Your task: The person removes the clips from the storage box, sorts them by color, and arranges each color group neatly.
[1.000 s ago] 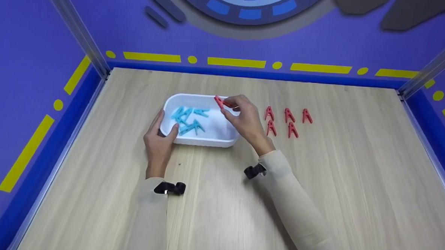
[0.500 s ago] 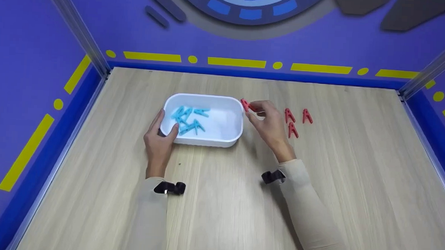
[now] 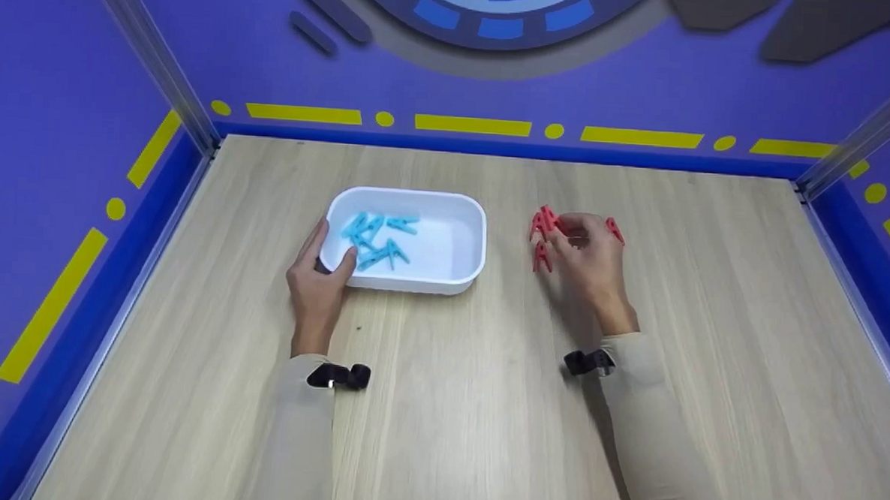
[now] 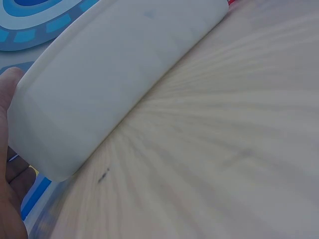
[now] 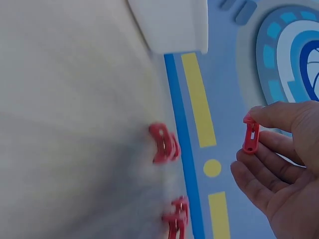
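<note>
My left hand (image 3: 314, 293) grips the left end of a white plastic basin (image 3: 413, 285), thumb over the near rim and fingers along the outer side. Several light-blue clothespins (image 3: 402, 224) lie inside it, mostly toward the left. Between thumb and fingers, my right hand (image 3: 593, 260) pinches a red clothespin (image 5: 251, 137), held above the table. Other red clothespins (image 3: 541, 259) lie on the table close below and left of that hand. One more red clothespin (image 3: 615, 230) shows just beyond its knuckles. The hand hides the spot between them.
The wood-grain table (image 3: 438, 400) extends around the basin. A blue-purple wall (image 3: 497, 94) with yellow dashes closes off the back, and side panels (image 3: 57, 188) stand left and right. Both forearms carry black wrist cameras (image 3: 340, 375).
My right hand has moved right with the pinched red clothespin, from over the basin to over the red clothespins on the table. The left hand and basin stay in place.
</note>
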The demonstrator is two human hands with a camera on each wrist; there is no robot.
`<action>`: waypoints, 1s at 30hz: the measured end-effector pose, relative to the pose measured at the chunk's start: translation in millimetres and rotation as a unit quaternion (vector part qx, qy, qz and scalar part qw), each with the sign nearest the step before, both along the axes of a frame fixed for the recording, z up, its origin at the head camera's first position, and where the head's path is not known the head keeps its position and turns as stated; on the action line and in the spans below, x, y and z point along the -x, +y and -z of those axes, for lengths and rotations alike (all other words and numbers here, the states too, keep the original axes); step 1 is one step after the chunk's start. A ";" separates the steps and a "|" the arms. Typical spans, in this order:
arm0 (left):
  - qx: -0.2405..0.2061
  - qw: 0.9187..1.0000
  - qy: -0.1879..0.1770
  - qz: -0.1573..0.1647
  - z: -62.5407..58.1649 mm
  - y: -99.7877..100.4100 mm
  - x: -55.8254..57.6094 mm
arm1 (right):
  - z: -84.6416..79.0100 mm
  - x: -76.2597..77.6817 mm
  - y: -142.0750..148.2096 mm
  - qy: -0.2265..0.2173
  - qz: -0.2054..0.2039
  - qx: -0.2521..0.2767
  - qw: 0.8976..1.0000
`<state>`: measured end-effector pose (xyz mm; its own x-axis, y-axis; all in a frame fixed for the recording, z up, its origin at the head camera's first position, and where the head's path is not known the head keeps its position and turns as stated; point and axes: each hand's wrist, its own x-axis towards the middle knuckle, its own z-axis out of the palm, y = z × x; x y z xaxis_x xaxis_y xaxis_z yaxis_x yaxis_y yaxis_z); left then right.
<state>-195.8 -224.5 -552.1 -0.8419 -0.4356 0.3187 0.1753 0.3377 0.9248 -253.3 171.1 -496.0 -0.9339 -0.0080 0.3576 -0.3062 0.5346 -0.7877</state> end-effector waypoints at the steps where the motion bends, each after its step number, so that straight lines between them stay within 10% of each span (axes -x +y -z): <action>1: 0.000 1.000 0.000 0.000 0.0 -0.2 0.0 | 0.7 0.0 4.5 -0.004 0.004 -0.001 1.000; 30: 0.000 1.000 0.000 0.007 0.8 -0.5 -0.8 | 20.5 -2.9 92.9 -0.119 0.125 -0.074 0.982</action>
<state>-194.9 -225.0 -553.0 -0.8478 -0.4238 0.3189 0.1803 0.3351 0.9248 -250.4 264.0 -516.5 -0.9700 0.1978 0.1414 0.0330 0.6832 -0.7295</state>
